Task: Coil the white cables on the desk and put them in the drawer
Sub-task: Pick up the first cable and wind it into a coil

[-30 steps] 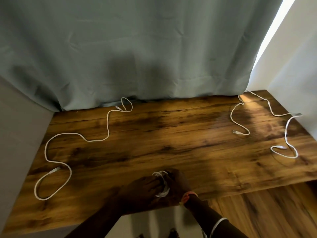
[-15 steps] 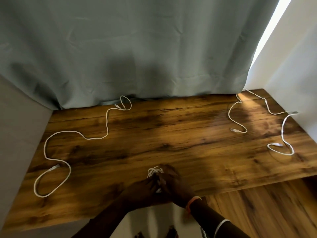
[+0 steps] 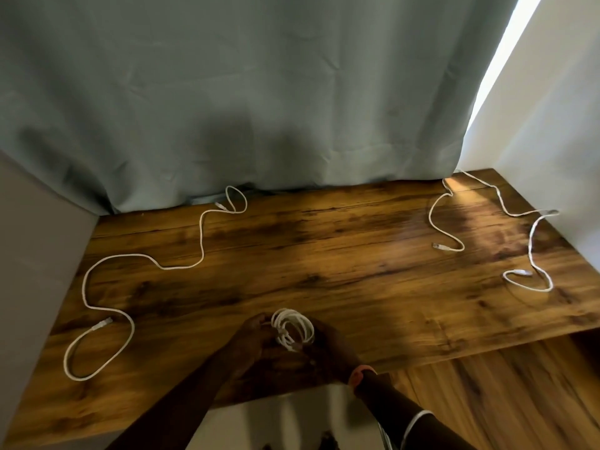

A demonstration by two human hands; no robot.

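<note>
While both hands meet just above the near edge of the bench (image 3: 324,261), a coiled cable (image 3: 292,331) sits between them. The left hand (image 3: 256,336) has its grip closed on the coil's left side, and the right hand (image 3: 328,349), with an orange wristband (image 3: 358,375) at the wrist, has its grip wrapped round the right side. Well apart from the coil, a long cable (image 3: 102,324) winds loose across the bench from the near left to the curtain (image 3: 259,108) at the far edge, and a further cable (image 3: 523,272) snakes along the right side.
</note>
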